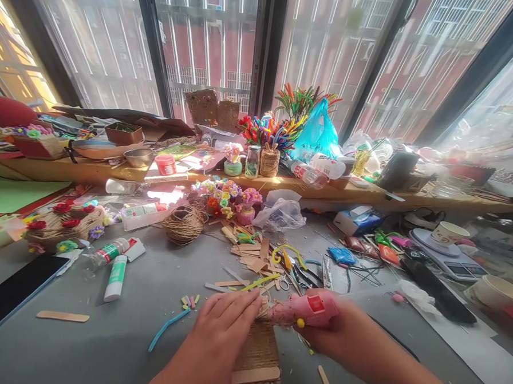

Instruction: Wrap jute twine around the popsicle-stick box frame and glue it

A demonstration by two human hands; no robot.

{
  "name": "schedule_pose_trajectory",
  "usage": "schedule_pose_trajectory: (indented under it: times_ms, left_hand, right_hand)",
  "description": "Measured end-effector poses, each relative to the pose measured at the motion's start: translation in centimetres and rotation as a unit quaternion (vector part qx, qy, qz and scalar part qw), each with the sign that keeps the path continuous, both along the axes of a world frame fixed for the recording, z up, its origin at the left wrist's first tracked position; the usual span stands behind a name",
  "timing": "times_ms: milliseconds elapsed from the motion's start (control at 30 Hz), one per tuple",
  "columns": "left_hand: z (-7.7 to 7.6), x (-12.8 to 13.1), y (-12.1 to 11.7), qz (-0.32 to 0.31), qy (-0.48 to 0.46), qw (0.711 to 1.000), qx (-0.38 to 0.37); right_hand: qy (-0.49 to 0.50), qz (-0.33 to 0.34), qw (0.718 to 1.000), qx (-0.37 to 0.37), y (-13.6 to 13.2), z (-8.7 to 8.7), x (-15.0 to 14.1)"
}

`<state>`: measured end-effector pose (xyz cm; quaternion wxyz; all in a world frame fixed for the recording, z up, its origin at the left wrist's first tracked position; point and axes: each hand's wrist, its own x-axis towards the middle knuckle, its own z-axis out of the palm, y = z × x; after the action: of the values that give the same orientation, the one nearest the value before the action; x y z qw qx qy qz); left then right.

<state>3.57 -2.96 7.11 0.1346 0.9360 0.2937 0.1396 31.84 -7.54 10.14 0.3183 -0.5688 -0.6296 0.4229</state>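
Note:
My right hand (330, 333) grips a pink glue gun (304, 310), its nozzle pointing left at the top of a twine-wrapped flat piece (257, 352) on the grey table (146, 335). My left hand (226, 322) lies on that piece with fingers stretched flat, pressing its upper left edge. A bare wooden strip shows at the piece's lower end. A blue pipe cleaner (167, 326) lies just left of my left hand.
Loose wooden sticks (253, 258), scissors (301, 274) and a ball of twine (183, 225) lie behind. Glue tubes (116, 277) and a flower basket (61, 226) sit at left, a kitchen scale with a cup (449, 248) at right. A cluttered shelf (257, 183) runs along the window.

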Motion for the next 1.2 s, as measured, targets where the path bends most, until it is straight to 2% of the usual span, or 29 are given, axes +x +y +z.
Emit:
schedule_pose_trajectory:
  times_ms: [267, 500, 900, 1067, 1200]
  left_hand:
    - [-0.1, -0.1, 0.1, -0.001, -0.014, 1.0, 0.01]
    - [-0.3, 0.0, 0.2, -0.004, -0.008, 1.0, 0.004]
    - [0.1, 0.0, 0.1, -0.009, 0.017, 1.0, -0.014]
    - [-0.1, 0.1, 0.2, -0.008, 0.016, 1.0, -0.007]
    - [-0.2, -0.1, 0.3, -0.012, 0.019, 1.0, 0.001]
  right_hand:
    - [-0.022, 0.011, 1.0, 0.007, -0.1, 0.2, -0.5]
    - [0.001, 0.004, 1.0, 0.001, 0.0, 0.3, -0.3]
    - [0.007, 0.024, 1.0, 0.017, -0.3, 0.0, 0.5]
    - [-0.005, 0.015, 0.999, 0.028, -0.3, -0.5, 1.0]
    - [0.016, 0.0, 1.0, 0.006, -0.6, -0.9, 1.4]
